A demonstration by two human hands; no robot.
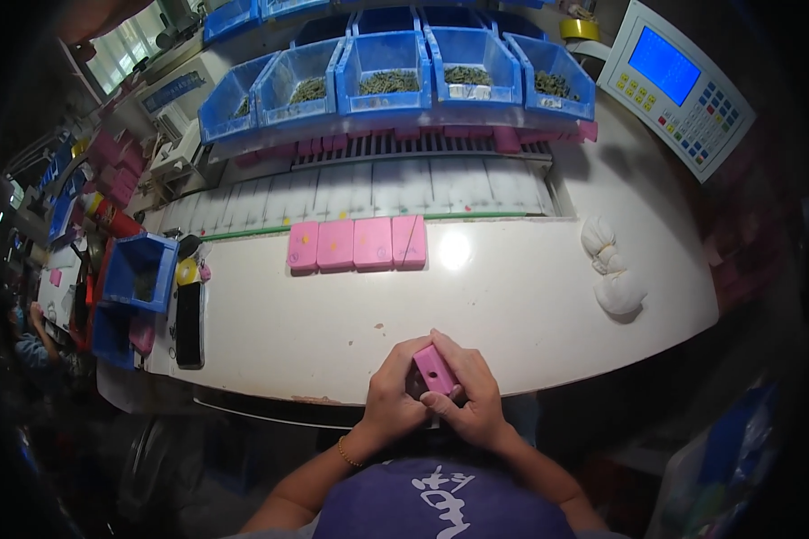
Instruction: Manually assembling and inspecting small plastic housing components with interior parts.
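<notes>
At the near edge of the white worktable, both my hands are closed round a pink rubber mold [434, 368], a thick block with a small dark hole in the face turned toward me. My left hand [394, 388] wraps its left side, and a gold-coloured bracelet circles that wrist. Along the right side lies my right hand [478, 395], its thumb across the lower end of the block. The fingertips of both hands meet at the far end. Farther up the table, several similar pink molds [336, 244] lie side by side in a row, with small marks on their tops.
Blue bins [383, 99] with small greenish pieces line the back, above a slatted rack [422, 148]. A control panel with a blue screen [665, 67] stands back right, a tied white cloth bundle [609, 265] at right. A black flat object [190, 325] and blue bins [141, 269] are left.
</notes>
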